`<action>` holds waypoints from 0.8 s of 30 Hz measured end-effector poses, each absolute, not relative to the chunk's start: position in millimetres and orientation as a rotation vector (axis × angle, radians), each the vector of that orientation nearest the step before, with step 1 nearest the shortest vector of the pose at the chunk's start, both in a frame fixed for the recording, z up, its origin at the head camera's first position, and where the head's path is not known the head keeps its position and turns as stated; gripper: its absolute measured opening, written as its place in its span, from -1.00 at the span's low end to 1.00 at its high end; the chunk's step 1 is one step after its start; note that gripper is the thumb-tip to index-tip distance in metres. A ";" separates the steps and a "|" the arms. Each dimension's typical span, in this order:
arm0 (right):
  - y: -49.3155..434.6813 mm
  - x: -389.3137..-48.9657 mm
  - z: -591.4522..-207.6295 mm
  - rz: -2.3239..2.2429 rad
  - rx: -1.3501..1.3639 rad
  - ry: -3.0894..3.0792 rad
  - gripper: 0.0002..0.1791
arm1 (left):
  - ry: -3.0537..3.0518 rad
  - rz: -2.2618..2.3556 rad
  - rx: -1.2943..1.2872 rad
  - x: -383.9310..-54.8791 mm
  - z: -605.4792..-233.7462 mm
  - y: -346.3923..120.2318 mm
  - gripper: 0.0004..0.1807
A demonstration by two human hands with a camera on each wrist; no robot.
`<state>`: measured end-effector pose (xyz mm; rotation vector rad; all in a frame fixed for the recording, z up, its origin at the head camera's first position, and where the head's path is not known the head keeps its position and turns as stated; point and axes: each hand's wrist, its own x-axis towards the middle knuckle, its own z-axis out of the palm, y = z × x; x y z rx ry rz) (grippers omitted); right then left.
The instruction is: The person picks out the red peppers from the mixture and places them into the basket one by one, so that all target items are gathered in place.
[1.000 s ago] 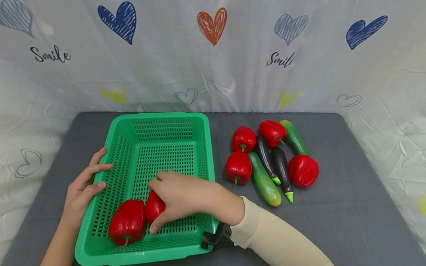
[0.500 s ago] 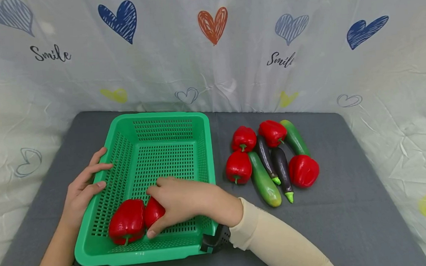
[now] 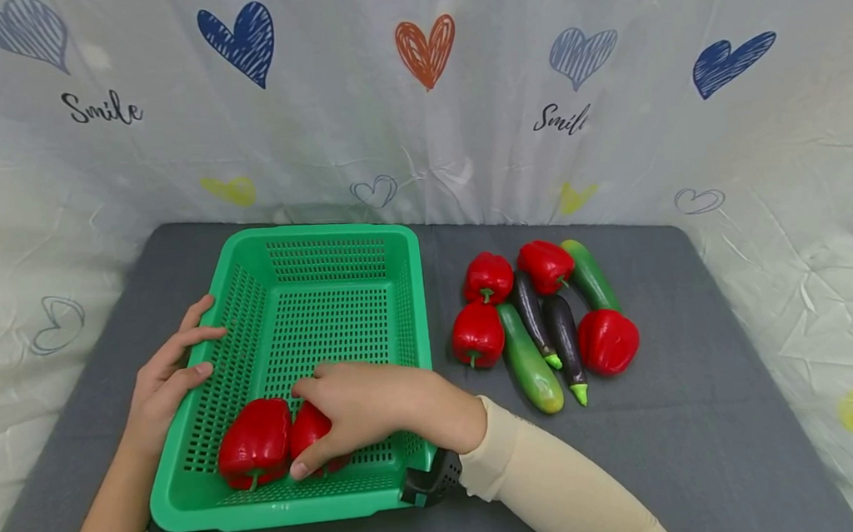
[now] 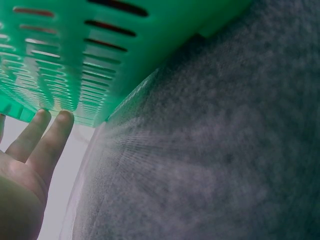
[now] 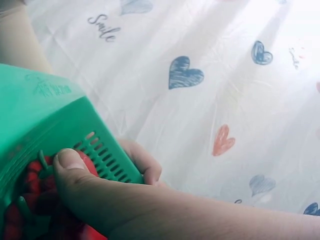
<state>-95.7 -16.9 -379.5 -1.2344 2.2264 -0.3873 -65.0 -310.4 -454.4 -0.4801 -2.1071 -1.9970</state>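
Observation:
Two red bell peppers sit at the near end of a green plastic basket. The left one lies with its stem toward me. My right hand reaches over the basket's right side and holds the other bell pepper, thumb on the near side and fingers over the far side. In the right wrist view my thumb lies beside that pepper's green stem, the rest partly hidden by the hand. On the basket's left rim rests my left hand; in the left wrist view its straight fingers touch the slotted outer wall.
On the grey table, right of the basket, lies a group of vegetables: several red bell peppers, two dark eggplants and two green cucumbers. A white curtain printed with hearts stands behind.
My right hand has shifted slightly toward me and left over the bell pepper, and more of that pepper shows beneath it. My left hand has stayed at the rim.

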 end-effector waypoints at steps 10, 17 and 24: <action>-14.9 -97.8 -380.4 -0.433 -1.240 2.180 -0.05 | -2.096 -1.993 -0.509 -65.9 -456.2 -309.9 -0.58; -14.2 -98.3 -380.9 -0.424 -1.226 2.182 -0.05 | -2.096 -1.980 -0.523 -65.4 -455.3 -308.4 -0.59; -13.7 -98.6 -380.6 -0.433 -1.253 2.186 -0.06 | -2.107 -1.970 -0.523 -64.6 -457.2 -310.6 -0.58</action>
